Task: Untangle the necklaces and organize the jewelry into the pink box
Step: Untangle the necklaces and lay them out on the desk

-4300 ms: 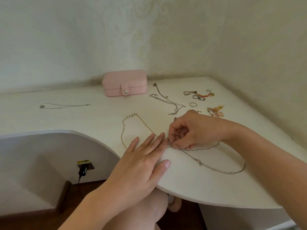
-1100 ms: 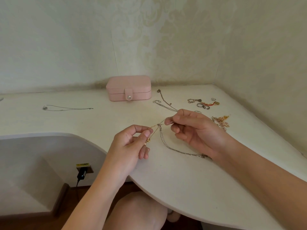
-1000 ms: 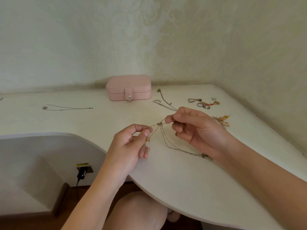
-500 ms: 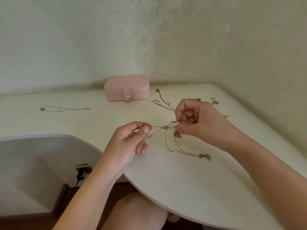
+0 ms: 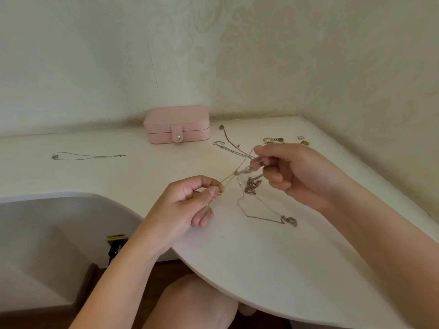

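Note:
Two tangled necklaces (image 5: 236, 173) stretch in the air between my hands, knotted near the middle. My left hand (image 5: 190, 203) pinches the gold chain's end between thumb and forefinger. My right hand (image 5: 294, 172) pinches the silver chain's other end, a little higher. A silver loop hangs down onto the desk and ends in a pendant (image 5: 290, 220). A gold-brown charm (image 5: 252, 186) dangles under the knot. The pink box (image 5: 177, 124) stands closed with its snap tab fastened, at the back against the wall.
Another silver chain (image 5: 229, 146) lies right of the box. Small jewelry pieces (image 5: 273, 140) sit at the back right, partly behind my right hand. A thin necklace (image 5: 85, 156) lies far left. The white desk (image 5: 273, 262) has a curved front edge; walls close the corner.
Both hands lifted the tangled necklaces off the desk about four seconds ago. Since half a second ago my right hand has moved up and to the right, pulling the chains taut.

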### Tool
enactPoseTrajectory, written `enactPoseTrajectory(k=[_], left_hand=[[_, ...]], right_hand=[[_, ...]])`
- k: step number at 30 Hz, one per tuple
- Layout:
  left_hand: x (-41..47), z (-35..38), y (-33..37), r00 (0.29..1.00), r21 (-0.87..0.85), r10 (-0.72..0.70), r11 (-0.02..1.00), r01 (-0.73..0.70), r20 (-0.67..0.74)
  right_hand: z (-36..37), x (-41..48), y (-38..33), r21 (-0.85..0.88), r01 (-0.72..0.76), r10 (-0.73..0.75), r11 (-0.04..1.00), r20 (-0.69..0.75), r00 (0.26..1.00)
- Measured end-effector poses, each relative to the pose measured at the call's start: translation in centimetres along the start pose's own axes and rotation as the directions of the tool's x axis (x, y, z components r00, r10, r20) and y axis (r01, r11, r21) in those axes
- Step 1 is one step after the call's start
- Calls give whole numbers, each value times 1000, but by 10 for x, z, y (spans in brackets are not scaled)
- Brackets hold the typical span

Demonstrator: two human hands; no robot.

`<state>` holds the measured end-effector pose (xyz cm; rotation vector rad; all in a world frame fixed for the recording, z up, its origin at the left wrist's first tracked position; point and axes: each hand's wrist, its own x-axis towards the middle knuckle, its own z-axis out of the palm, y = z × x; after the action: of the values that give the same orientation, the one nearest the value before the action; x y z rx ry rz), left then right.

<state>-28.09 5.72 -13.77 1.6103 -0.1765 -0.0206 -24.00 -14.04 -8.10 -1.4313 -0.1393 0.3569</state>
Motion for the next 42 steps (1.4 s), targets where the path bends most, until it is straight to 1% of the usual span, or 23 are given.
enactPoseTrajectory(k=[1, 2, 4, 5, 7, 10, 11, 12, 14, 15, 17, 18, 20, 22, 23, 25, 26, 29, 34, 36, 38, 40, 42], left_hand=[[0, 0, 0, 1000, -2, 2, 1000, -2, -3], [1, 0, 0, 1000, -7, 5, 1000, -5, -7], [2, 0, -1, 1000, -22, 10, 1000, -10, -14], [2, -1, -1, 1000, -34, 13, 999, -13, -19], [3, -3, -2, 999, -82, 16, 996, -18, -27], [5, -8, -2, 1000, -198, 3, 980, -6, -12], [6, -9, -2, 1000, -241, -5, 971, 3, -7], [6, -10, -1, 1000, -281, -15, 959, 15, 0], [7, -10, 1, 999, -347, -33, 937, 38, 21], [8, -10, 2, 999, -377, -36, 925, 48, 39], [10, -11, 1, 996, -431, -25, 901, 58, 81], [11, -12, 1, 994, -447, -9, 893, 56, 107], [13, -12, -2, 989, -465, 22, 884, 51, 149], [13, -12, -3, 986, -472, 38, 881, 44, 163], [14, -12, -3, 985, -476, 44, 879, 41, 166], [14, -11, -3, 984, -486, 50, 873, 41, 173], [14, -11, -3, 983, -483, 52, 875, 41, 178], [15, -11, -4, 978, -453, 50, 890, 49, 204], [16, -8, -3, 962, -346, 26, 935, 73, 271], [16, -9, -3, 962, -348, 20, 934, 79, 274], [17, -12, -4, 963, -383, 12, 919, 95, 268], [18, -14, -4, 963, -458, 21, 883, 108, 268], [19, -17, -6, 961, -546, 40, 829, 121, 274]], right_hand=[[-1, 0, -1, 88, -17, 16, 996, 7, 1000], [-3, 1, -2, 125, -13, 12, 992, 9, 1000], [-5, 2, -3, 83, 41, -40, 996, -13, 999], [-6, 2, -3, 18, 81, -80, 997, -37, 996], [-6, 2, -2, -169, 171, -188, 971, -88, 978], [-8, 1, -2, -390, 262, -316, 883, -82, 945], [-9, 0, -2, -472, 276, -344, 837, -62, 937], [-9, 0, 0, -570, 288, -375, 770, -38, 926], [-7, -2, 4, -765, 298, -442, 571, 19, 897], [-5, -2, 6, -833, 302, -479, 464, 51, 877], [-1, -1, 9, -898, 324, -547, 296, 119, 829], [0, -1, 10, -910, 334, -567, 245, 145, 811], [0, 1, 10, -921, 333, -578, 204, 161, 800], [-2, 3, 10, -936, 314, -563, 159, 175, 808], [-2, 3, 10, -948, 291, -521, 131, 184, 833], [-1, 1, 10, -971, 228, -382, 68, 186, 905], [-1, 0, 9, -977, 205, -321, 52, 178, 930], [2, -6, 3, -987, 150, -207, 58, 135, 969], [9, -12, -1, -992, 125, -116, 5, 123, 986], [9, -13, -1, -990, 141, -101, -31, 143, 984], [7, -13, -1, -987, 157, -92, -42, 160, 983], [3, -13, -2, -983, 181, -79, -7, 181, 980], [1, -13, -3, -980, 197, -76, 4, 196, 978]])
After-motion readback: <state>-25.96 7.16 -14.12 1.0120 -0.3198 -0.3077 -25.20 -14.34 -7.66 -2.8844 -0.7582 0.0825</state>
